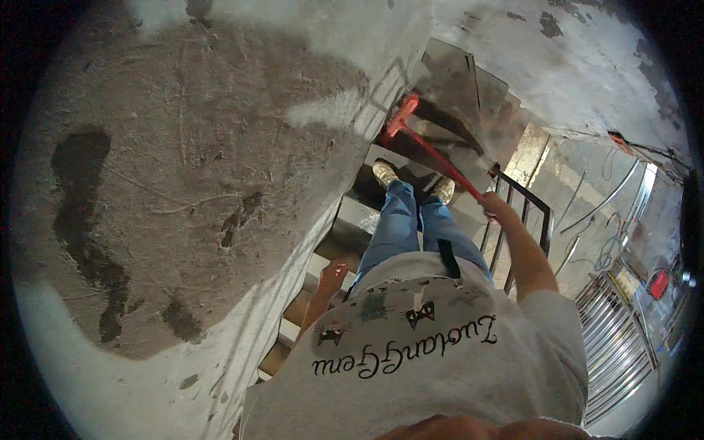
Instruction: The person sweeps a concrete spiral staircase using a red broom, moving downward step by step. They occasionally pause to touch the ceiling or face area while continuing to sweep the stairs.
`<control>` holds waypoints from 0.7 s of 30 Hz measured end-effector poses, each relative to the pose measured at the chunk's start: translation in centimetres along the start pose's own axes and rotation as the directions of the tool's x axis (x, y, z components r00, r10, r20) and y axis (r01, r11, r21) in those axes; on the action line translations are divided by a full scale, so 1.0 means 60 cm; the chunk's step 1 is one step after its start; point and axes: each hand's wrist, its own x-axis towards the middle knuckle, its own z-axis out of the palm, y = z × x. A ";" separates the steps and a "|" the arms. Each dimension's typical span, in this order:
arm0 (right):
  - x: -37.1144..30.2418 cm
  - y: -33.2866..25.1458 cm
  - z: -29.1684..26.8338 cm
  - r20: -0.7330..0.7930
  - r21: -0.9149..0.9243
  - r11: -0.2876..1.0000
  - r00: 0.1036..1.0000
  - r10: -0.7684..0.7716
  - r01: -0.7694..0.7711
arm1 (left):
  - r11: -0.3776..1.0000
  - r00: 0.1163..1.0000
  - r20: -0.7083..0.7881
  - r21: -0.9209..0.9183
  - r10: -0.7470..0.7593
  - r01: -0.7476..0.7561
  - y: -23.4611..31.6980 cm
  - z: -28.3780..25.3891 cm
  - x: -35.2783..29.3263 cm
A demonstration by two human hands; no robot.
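Note:
My right hand (496, 208) is closed around the end of the long handle of a red broom (441, 159). The broom reaches out ahead over the dark stair steps (434, 143), its red head (402, 115) close to the foot of the wall on the left. Bristles under the head are hard to make out. My left hand (334, 276) hangs low beside my hip, near the wall side of the stairs. Its fingers are curled in, and nothing shows in them. My shoes (384, 174) stand on a step just short of the broom head.
A rough grey wall (242, 147) with damp brown patches rises along the left. On the right runs a dark metal railing (524, 192). Beyond it, lower down, lie cables (605, 253), a stack of shiny metal bars (612, 323) and a red object (658, 283).

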 end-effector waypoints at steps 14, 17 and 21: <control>-0.110 -0.088 -0.117 -0.106 -0.621 0.770 0.958 -0.267 0.146 | 0.998 0.997 -0.040 0.006 -0.061 0.061 0.002 0.023 0.008; -0.081 -0.092 -0.030 -0.115 -0.547 0.831 0.975 -0.191 0.098 | 0.997 0.997 -0.021 -0.005 -0.075 0.075 0.001 0.018 0.001; -0.070 -0.014 -0.044 -0.130 -0.630 0.776 0.980 -0.150 0.035 | 0.998 0.998 -0.058 -0.043 0.040 -0.042 -0.025 0.010 0.016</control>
